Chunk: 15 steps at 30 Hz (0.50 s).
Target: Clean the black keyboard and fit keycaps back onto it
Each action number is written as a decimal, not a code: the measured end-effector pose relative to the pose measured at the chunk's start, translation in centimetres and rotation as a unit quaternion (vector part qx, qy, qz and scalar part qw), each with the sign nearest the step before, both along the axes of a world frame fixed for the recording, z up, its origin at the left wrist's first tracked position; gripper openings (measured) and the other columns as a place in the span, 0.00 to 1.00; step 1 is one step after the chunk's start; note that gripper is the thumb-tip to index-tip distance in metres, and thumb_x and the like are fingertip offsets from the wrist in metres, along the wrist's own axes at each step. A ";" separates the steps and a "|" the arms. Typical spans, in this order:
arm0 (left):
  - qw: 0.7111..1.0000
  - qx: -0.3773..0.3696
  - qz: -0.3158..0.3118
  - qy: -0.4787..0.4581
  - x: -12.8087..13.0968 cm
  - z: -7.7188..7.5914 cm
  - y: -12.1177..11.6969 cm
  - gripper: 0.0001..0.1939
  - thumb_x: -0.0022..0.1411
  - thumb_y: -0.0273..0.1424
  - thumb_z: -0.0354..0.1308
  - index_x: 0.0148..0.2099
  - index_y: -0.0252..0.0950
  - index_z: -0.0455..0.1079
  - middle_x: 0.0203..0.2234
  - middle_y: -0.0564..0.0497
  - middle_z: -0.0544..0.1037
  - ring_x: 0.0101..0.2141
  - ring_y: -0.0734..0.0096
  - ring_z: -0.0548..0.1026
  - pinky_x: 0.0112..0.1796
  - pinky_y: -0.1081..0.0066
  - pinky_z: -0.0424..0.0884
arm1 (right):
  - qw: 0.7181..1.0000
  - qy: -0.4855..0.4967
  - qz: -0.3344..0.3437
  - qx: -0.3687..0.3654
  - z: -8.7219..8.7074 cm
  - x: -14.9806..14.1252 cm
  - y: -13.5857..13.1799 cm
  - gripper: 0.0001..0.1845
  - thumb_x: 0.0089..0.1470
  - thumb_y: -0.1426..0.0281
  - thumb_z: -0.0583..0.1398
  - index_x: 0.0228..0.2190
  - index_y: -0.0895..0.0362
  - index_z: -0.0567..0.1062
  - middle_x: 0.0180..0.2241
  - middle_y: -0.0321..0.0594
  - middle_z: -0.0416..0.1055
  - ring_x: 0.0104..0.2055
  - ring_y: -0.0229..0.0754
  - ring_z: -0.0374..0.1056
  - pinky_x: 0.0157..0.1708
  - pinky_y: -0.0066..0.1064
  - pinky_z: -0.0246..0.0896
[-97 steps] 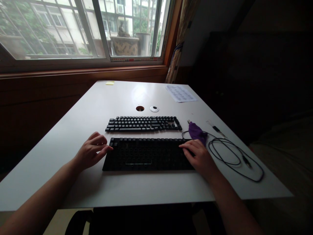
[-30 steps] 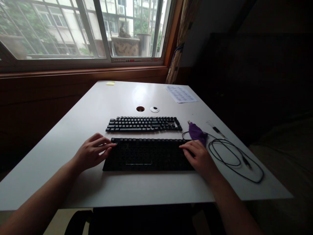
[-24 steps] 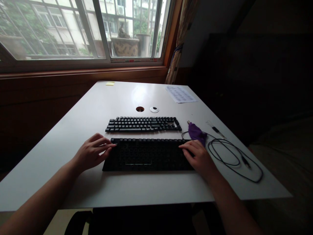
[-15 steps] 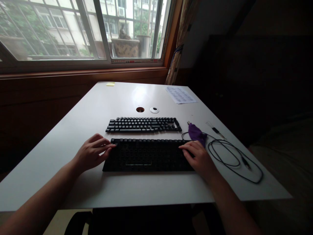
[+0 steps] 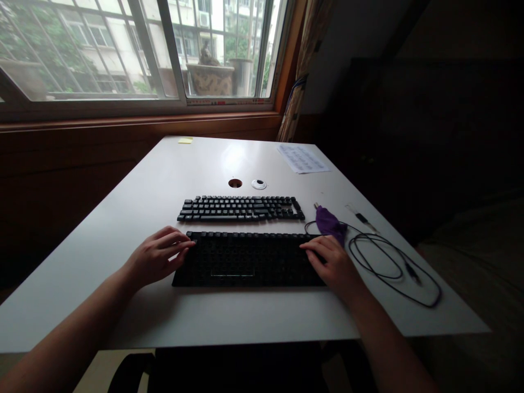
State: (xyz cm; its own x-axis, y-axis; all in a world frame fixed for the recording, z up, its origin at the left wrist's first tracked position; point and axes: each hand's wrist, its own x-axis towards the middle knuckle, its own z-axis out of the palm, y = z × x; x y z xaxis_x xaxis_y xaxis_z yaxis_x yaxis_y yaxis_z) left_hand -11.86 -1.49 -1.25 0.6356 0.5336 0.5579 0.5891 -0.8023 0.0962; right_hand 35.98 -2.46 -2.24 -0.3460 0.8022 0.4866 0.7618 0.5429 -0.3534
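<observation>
A black keyboard base [image 5: 245,261] lies near the desk's front, with keycaps along its back row and mostly bare key positions elsewhere. My left hand [image 5: 158,254] is at its upper left corner. Its thumb and index finger close together on what looks like a small black keycap [image 5: 194,241], just below the back row. My right hand [image 5: 331,262] rests on the right end of the base, fingers extended over the top and holding nothing visible. Behind the base, loose black keycaps [image 5: 241,209] are laid out in keyboard order.
A purple cloth [image 5: 329,222] and a coiled black cable [image 5: 368,267] lie to the right. Beyond them is a small tool with wire loops [image 5: 362,218]. Farther back are a printed paper sheet [image 5: 303,158], a yellow sticky note [image 5: 185,140], a cable hole [image 5: 234,184] and its white cover [image 5: 258,184].
My left hand has shifted very slightly, its fingertips still at the upper left corner of the keyboard base. My right hand stays in place.
</observation>
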 end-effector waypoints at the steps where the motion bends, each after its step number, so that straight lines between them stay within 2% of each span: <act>1: 1.000 -0.002 -0.004 0.001 0.0 0.0 0.0 0.19 0.62 0.22 0.61 0.54 0.40 0.77 0.40 0.47 0.81 0.40 0.65 0.77 0.41 0.64 0.78 | 1.000 0.000 -0.001 -0.001 0.0 0.0 0.0 0.11 0.62 0.74 0.58 0.41 0.51 0.79 0.39 0.43 0.76 0.44 0.50 0.70 0.47 0.47 0.68; 7: 1.000 -0.006 -0.005 0.009 0.1 0.3 -0.1 0.17 0.63 0.21 0.60 0.53 0.39 0.76 0.40 0.46 0.81 0.39 0.65 0.78 0.40 0.64 0.78 | 1.000 -0.001 0.004 -0.007 0.0 0.0 -0.1 0.11 0.63 0.74 0.58 0.42 0.52 0.79 0.39 0.43 0.75 0.45 0.50 0.68 0.49 0.47 0.66; 15: 0.999 0.029 0.012 0.042 0.3 0.3 -0.2 0.17 0.64 0.22 0.59 0.53 0.40 0.75 0.40 0.47 0.81 0.39 0.66 0.79 0.41 0.64 0.79 | 1.000 -0.002 0.005 -0.007 0.0 -0.1 -0.1 0.11 0.63 0.75 0.58 0.42 0.52 0.78 0.39 0.42 0.75 0.46 0.50 0.68 0.48 0.46 0.66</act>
